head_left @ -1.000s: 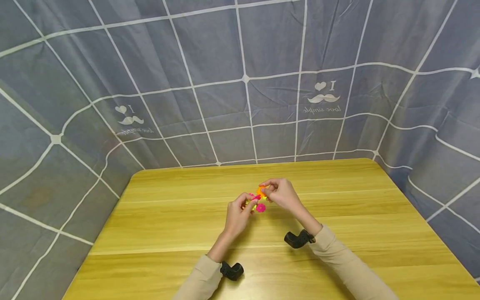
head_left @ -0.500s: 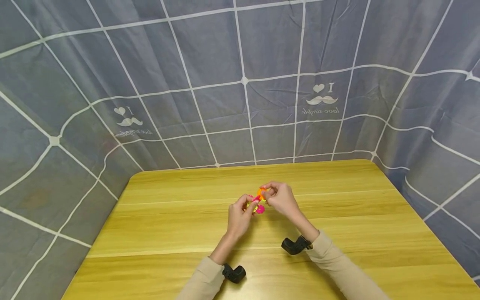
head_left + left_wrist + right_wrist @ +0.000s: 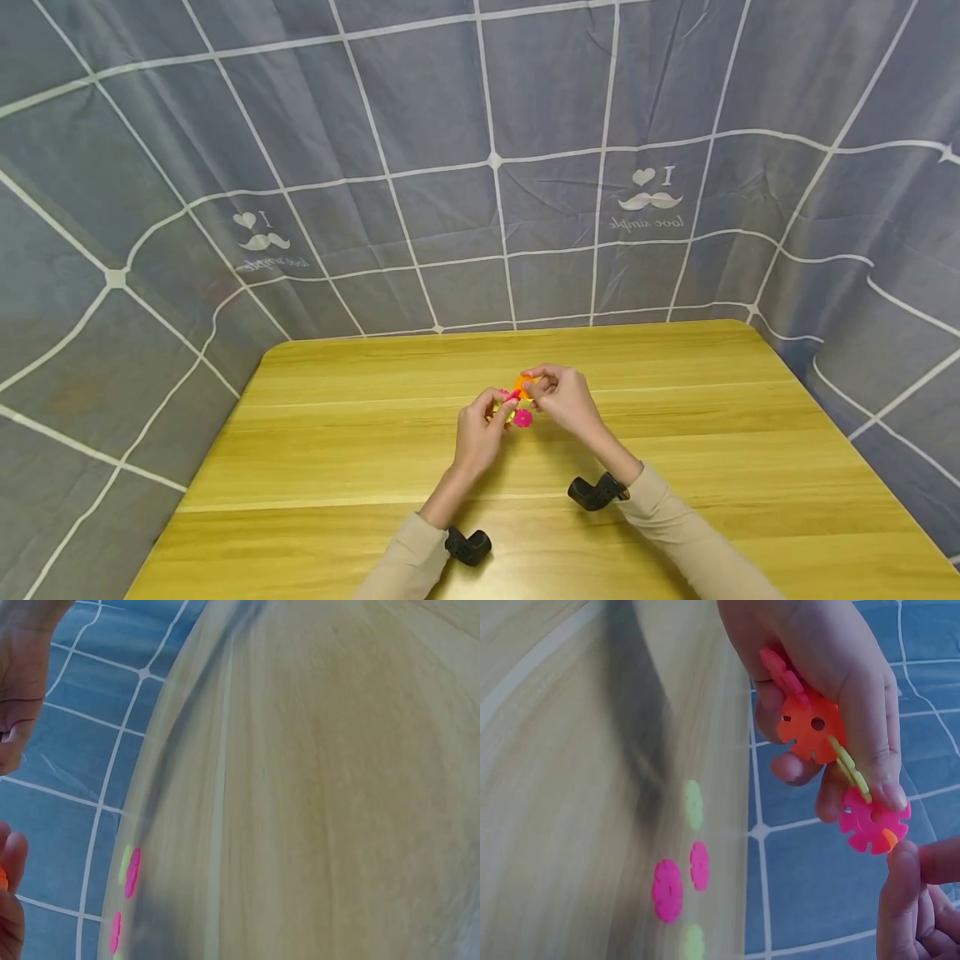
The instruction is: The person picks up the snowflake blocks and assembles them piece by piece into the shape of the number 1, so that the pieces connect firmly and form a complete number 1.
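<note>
In the right wrist view, a chain of flat flower shapes (image 3: 810,742) was right of the middle, up against the left hand (image 3: 477,433). That hand's fingers were bent and gripped it. At lower right, the right hand (image 3: 566,400) pinched an orange flower (image 3: 523,384) by the chain's bottom pink end. The chain was pink, orange and yellow, with notched edges. More flowers (image 3: 667,891) sat on the tabletop (image 3: 337,467), lower middle.

wide yellow wood-grain table (image 3: 337,450), two pink notched discs (image 3: 667,891) lying flat on it, two yellow-green discs (image 3: 694,804) near them
</note>
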`<state>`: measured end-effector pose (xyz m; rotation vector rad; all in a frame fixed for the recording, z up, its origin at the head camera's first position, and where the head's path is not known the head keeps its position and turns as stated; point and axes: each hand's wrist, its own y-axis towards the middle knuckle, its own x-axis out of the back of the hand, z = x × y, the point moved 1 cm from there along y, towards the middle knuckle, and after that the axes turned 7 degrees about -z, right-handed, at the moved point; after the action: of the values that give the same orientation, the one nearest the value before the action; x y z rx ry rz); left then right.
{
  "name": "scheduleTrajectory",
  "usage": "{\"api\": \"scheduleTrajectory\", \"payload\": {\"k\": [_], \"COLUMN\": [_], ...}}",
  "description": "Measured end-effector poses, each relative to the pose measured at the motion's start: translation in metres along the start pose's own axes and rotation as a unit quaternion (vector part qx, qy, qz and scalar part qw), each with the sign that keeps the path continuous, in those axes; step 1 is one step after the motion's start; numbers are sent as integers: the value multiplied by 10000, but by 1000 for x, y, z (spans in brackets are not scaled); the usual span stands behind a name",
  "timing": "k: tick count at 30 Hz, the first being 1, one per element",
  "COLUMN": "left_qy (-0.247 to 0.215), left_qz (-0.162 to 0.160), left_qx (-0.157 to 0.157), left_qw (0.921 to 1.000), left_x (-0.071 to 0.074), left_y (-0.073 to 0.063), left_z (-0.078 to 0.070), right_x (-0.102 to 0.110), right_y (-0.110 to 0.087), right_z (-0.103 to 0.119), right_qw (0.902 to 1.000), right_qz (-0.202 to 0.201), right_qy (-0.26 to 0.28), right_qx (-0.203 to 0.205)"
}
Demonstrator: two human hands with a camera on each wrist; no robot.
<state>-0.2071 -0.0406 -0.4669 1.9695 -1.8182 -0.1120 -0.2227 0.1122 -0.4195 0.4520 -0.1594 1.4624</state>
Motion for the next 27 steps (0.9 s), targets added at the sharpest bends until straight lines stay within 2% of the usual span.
{"api": "scheduleTrajectory", "payload": {"k": [6,15,23,27], "left_qy": [201,666,1364,1707], "left_qz": [164,-13,-244,-436], "left_qx": [-179,-542,-1000,-1269], "left_qw": [9995,9963,9853,9761], "left_x": [3,6,6,7], "left_y": [2,6,9,11], "left_z": [0,0,1,1], "right_x": [2,7,10,10], "right_y": [3,6,10,11], "right_z": [0,0,0,1], "right_qw": [9997,9985,9983,9980], "right_qz": [184,426,441,431], "right_qy": [128,-249,-40,-16], "right_qx": [-65,-226,-380,-469]}}
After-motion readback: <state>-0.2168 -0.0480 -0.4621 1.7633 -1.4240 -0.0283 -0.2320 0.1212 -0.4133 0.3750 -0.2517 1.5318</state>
